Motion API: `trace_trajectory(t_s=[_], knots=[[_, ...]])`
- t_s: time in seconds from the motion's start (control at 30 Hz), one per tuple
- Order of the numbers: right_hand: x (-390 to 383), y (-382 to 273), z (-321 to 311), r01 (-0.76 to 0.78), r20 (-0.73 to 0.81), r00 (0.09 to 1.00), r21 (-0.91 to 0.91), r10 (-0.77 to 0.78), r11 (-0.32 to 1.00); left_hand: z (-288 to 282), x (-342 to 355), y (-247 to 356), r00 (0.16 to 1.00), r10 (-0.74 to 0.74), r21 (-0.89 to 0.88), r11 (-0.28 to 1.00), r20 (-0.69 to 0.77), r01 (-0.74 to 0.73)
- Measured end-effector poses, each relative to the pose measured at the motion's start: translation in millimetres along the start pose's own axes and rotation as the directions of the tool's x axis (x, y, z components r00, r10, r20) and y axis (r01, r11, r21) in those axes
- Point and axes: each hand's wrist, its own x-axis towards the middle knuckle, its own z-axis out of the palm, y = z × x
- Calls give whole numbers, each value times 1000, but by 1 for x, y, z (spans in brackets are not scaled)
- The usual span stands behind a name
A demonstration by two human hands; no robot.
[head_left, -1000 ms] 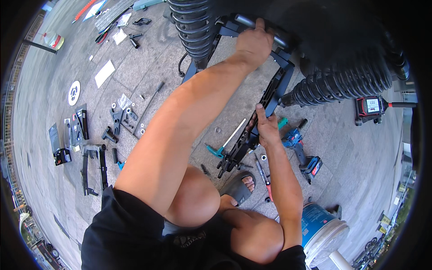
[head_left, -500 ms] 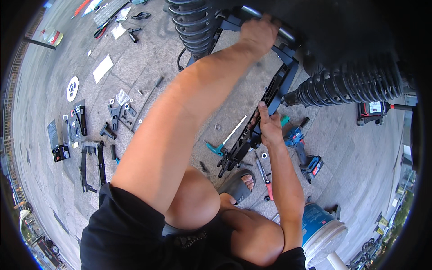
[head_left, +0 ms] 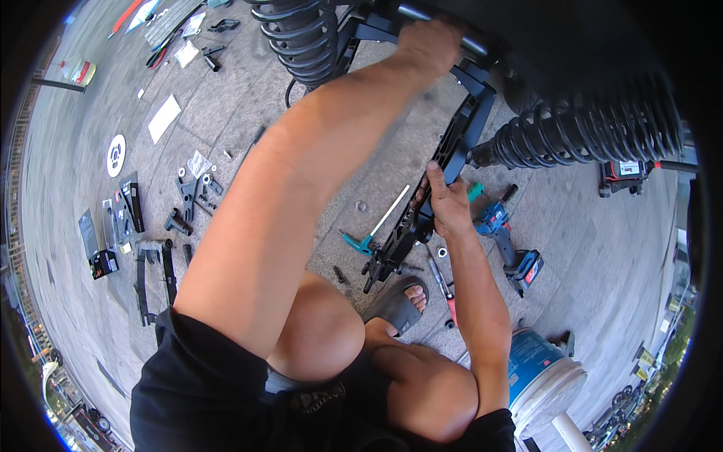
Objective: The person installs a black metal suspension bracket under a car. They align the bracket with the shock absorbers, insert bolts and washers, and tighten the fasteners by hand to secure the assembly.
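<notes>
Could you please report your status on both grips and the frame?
Left grip over silver tube; right grip holding black metal frame. Coil springs flank its far end. Teal-handled hex key beside near end.

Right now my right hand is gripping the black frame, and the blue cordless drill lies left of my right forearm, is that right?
Not quite: the head view shows the blue cordless drill lying right of your right forearm. Your right hand does grip the black frame.

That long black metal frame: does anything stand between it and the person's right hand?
Nothing visible does: the right hand grips the black metal frame directly. The teal-handled tool lies on the ground to its left, clear of the hand.
</notes>
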Motion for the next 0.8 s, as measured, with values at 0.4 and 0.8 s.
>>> trace_trajectory(t_s=[0.4, 0.8], knots=[[-10, -16, 9, -97, -27, 995, 76, 99, 992, 42, 19, -30, 975, 105, 82, 993, -196, -91], [-15, -21, 14, -81, -84, 991, 224, 102, 971, 24, 11, -34, 972, 200, 123, 975, -126, -184]])
